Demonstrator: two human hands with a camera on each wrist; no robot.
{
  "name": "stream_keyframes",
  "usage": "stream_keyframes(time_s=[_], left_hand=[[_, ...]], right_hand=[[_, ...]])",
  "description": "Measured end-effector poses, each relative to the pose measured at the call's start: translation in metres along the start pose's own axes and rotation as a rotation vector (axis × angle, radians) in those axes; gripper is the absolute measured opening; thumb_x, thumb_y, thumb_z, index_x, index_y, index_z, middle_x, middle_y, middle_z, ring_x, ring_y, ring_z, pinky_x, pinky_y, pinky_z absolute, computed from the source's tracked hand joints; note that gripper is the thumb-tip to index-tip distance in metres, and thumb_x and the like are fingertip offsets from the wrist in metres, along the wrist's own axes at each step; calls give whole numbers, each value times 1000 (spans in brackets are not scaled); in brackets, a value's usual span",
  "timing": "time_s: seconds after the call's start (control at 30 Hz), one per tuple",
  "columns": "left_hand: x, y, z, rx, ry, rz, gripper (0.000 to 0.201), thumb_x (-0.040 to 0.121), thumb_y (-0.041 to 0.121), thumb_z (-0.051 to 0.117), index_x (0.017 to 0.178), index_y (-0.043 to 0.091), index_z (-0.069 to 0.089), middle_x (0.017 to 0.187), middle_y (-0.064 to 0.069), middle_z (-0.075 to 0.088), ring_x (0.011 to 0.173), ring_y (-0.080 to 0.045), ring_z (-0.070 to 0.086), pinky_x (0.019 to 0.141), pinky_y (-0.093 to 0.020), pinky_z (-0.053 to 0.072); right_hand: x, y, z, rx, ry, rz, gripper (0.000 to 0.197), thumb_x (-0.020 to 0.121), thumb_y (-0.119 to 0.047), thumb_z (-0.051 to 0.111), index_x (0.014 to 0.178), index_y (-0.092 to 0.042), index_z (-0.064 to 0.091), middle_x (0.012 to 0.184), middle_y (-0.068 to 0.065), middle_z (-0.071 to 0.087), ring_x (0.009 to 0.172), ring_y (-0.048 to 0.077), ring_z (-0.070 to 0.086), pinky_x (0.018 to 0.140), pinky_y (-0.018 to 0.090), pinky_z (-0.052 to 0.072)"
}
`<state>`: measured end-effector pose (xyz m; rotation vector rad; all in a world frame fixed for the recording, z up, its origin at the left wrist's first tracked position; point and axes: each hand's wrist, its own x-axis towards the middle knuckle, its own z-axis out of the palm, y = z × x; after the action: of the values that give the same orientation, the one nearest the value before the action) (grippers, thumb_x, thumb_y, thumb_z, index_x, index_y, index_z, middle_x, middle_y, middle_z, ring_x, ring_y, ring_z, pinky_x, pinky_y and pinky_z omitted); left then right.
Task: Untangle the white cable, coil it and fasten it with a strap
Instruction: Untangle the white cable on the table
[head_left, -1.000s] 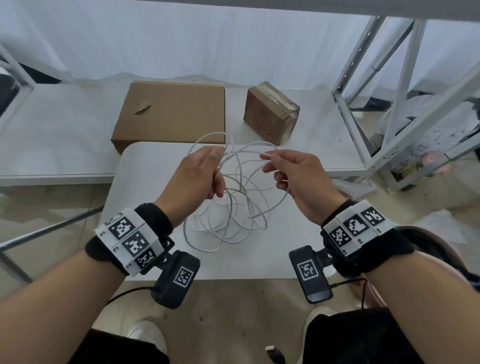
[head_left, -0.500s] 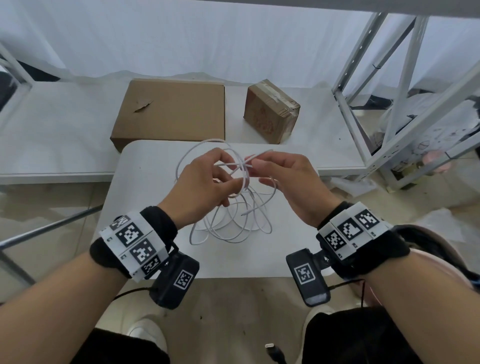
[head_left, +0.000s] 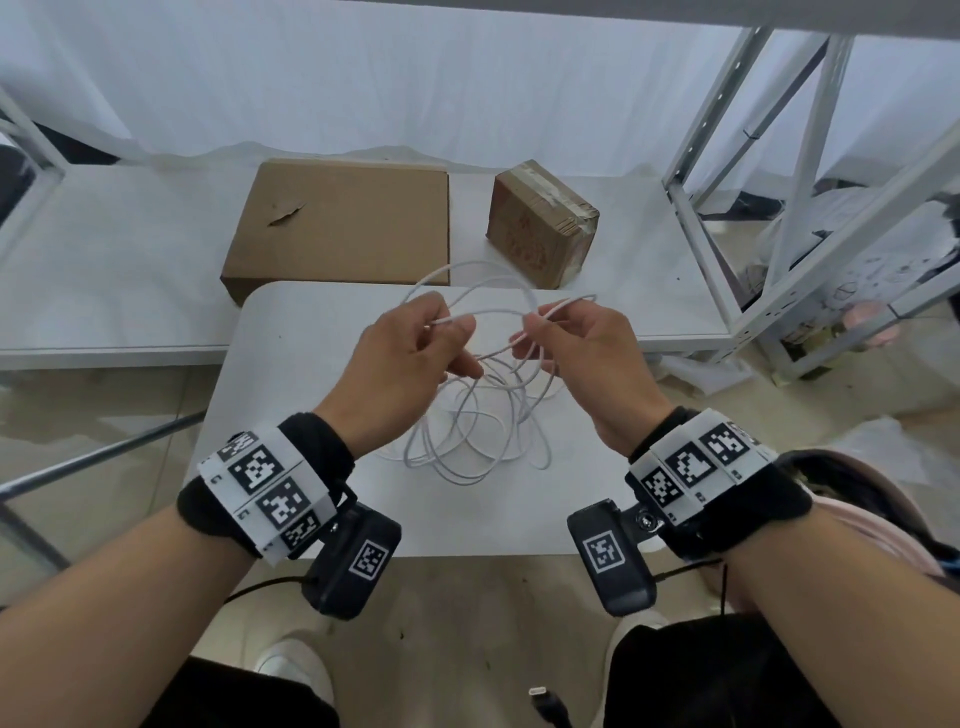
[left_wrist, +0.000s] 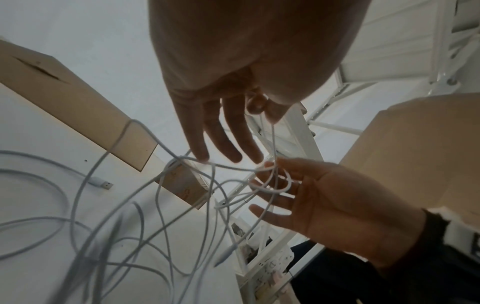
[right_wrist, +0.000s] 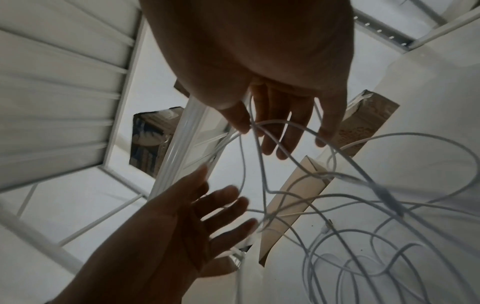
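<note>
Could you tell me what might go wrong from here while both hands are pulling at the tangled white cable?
1. The left hand and right hand each pinch a strand of the white cable while crossed loops hang between them; pulling apart could tighten a knot.
2. The loose USB plug on the table might snag in a loop.
3. No strap is visible, so a finished coil may spring open.

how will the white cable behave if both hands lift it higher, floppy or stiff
Probably floppy: the white cable sags in loose loops from the left hand and right hand onto the table. It looks thin and likely light. The crossed loops would probably snag rather than fall straight.
</note>
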<state>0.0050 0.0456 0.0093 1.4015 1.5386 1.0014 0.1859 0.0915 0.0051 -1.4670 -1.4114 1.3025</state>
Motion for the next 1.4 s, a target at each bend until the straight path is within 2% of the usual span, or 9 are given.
stream_keyframes(time_s=[0.13, 0.23, 0.37, 0.57, 0.8, 0.97, 1.2, 1.3, 1.4], left_hand=[[3, 5, -10, -179, 249, 7, 28, 104, 30, 50, 80, 16, 50, 65, -8, 72, 69, -22, 73, 75, -45, 62], [9, 6, -21, -361, 414, -47, 27, 106, 31, 47, 82, 18, 50, 49, -1, 59, 50, -19, 62, 58, -33, 59], [14, 4, -28, -579, 516, -199, 33, 107, 33, 44, 82, 15, 55, 47, 4, 52, 46, -13, 58, 57, -29, 57], [18, -3, -30, -454, 264, -351, 25, 106, 26, 46, 93, 10, 60, 58, -3, 67, 54, -17, 68, 59, -31, 61], [6, -19, -19, 648, -2, -132, 14, 91, 42, 59, 92, 30, 66, 76, 16, 60, 87, -20, 64, 77, -31, 48], [12, -15, -19, 364, 202, 9, 38, 105, 36, 43, 87, 16, 70, 72, 10, 61, 72, -18, 64, 66, -31, 51], [25, -11, -33, -435, 420, -252, 41, 109, 27, 37, 83, 8, 63, 75, -6, 60, 48, -5, 56, 57, -24, 54], [24, -14, -32, -257, 302, -247, 30, 107, 24, 42, 99, 8, 67, 81, -4, 63, 56, -7, 59, 64, -27, 56], [19, -19, -25, 258, 237, -46, 29, 102, 26, 53, 125, 10, 61, 83, 8, 66, 75, -11, 65, 76, -25, 52]], right_hand=[[9, -2, -10, 156, 108, 130, 16, 101, -13, 54, 87, -9, 59, 82, 11, 73, 79, 24, 71, 83, 44, 58], [10, -6, -16, 271, 150, 206, 17, 102, -10, 49, 87, -6, 55, 82, 15, 71, 78, 30, 70, 81, 47, 59], [10, -7, -18, 331, 179, 243, 19, 105, -13, 45, 89, -6, 52, 83, 16, 68, 77, 31, 70, 78, 46, 62], [8, -9, -15, 395, 163, 243, 11, 107, -16, 40, 106, -7, 47, 82, 16, 64, 75, 36, 71, 70, 50, 62], [4, -13, -12, 355, 140, 182, 11, 107, -20, 42, 109, -12, 49, 82, 16, 66, 75, 33, 72, 65, 49, 62], [5, -12, -13, 283, 151, 152, 11, 107, -22, 42, 109, -12, 48, 73, 9, 69, 68, 27, 72, 69, 42, 62], [8, -9, -18, 312, 209, 177, 13, 108, -22, 40, 109, -10, 43, 72, 10, 69, 64, 25, 70, 65, 38, 62], [7, -11, -17, 374, 204, 165, 13, 108, -21, 40, 111, -9, 43, 72, 11, 69, 67, 27, 71, 67, 42, 63], [6, -14, -15, 420, 181, 147, 13, 107, -20, 41, 111, -9, 46, 63, 5, 70, 64, 24, 71, 62, 37, 61]])
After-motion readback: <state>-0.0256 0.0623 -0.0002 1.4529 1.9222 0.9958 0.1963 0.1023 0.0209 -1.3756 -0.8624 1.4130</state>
